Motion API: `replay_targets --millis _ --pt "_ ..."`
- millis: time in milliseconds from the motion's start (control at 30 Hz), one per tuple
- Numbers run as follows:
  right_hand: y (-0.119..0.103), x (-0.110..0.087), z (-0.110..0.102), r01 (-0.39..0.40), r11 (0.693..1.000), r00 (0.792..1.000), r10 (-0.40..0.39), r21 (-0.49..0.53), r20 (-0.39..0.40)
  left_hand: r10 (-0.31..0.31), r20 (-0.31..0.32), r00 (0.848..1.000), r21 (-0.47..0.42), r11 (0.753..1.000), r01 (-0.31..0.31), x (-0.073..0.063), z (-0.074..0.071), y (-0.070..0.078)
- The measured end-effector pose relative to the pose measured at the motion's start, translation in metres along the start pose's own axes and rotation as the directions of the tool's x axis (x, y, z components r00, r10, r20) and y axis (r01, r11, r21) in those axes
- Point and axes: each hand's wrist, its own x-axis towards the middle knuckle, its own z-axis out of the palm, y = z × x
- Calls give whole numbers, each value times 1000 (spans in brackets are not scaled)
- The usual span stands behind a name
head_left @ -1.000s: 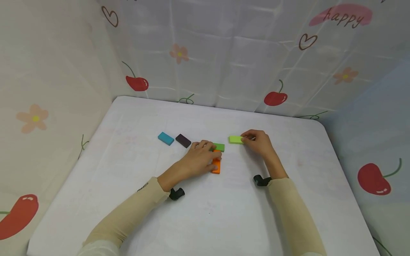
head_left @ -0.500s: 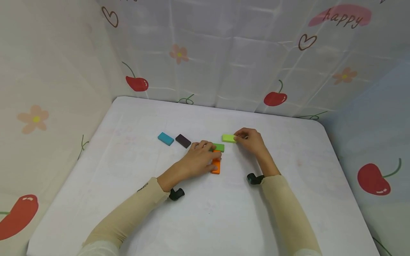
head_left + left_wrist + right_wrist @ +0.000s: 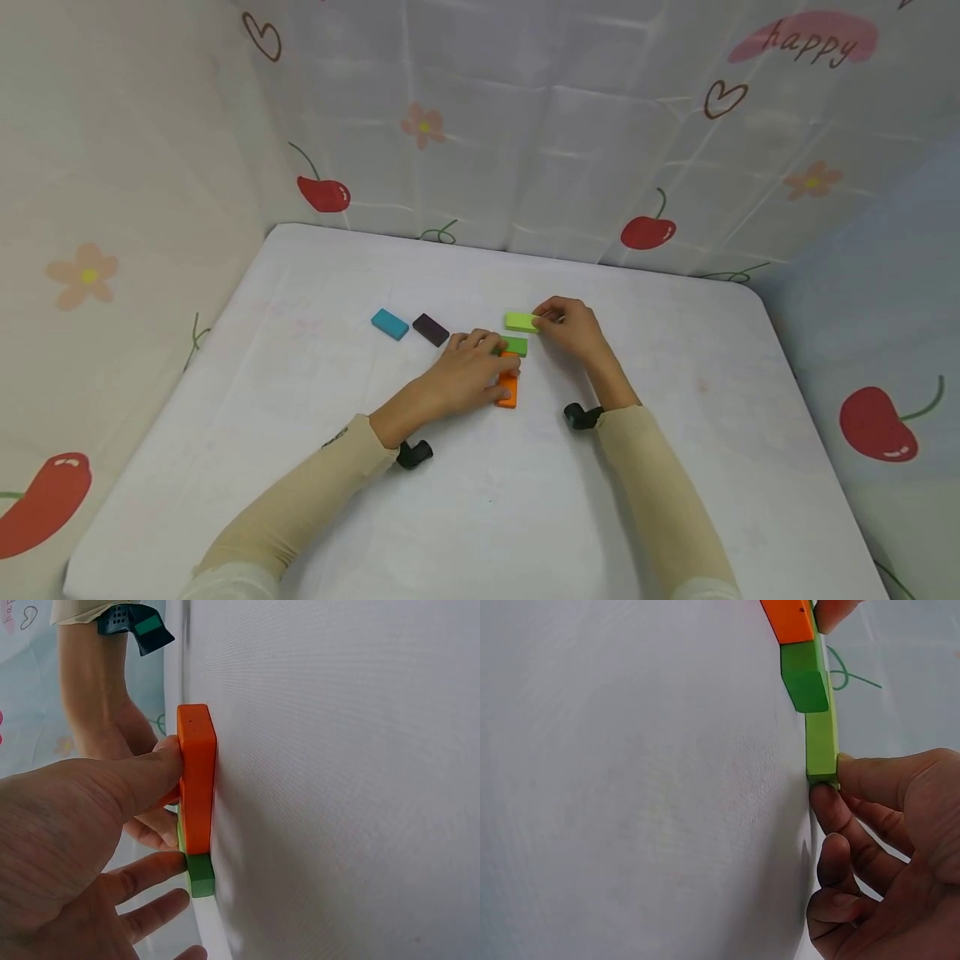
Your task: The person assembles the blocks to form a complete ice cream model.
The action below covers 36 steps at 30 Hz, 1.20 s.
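My left hand rests on an orange block and a green block. Its thumb presses on the orange block, and fairly straight fingers touch the green one in the left wrist view. The orange block's far end meets the green block's near side. My right hand pinches a light-green block by its right end with thumb and fingertips. That block lies just behind the green block, with a small gap between them in the head view. Part of the green block is hidden under the left fingers.
A dark brown block and a blue block lie left of the left hand on the white table. Patterned sheets hang behind the table and at both sides. Each wrist wears a small black camera.
My right hand has slid the light-green block leftwards, from right of the green block to just behind it. The left hand and the other blocks have stayed in place.
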Motion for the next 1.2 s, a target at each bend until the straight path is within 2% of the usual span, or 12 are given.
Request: replay_targets --millis 400,1200 --pt "-12 5 8 -13 1000 999 12 10 41 1 3 1000 -14 1000 -1 -2 -2 0" --pt "-15 -2 11 -37 999 997 37 -9 61 13 -8 1000 4 1000 -13 -1 -2 -1"
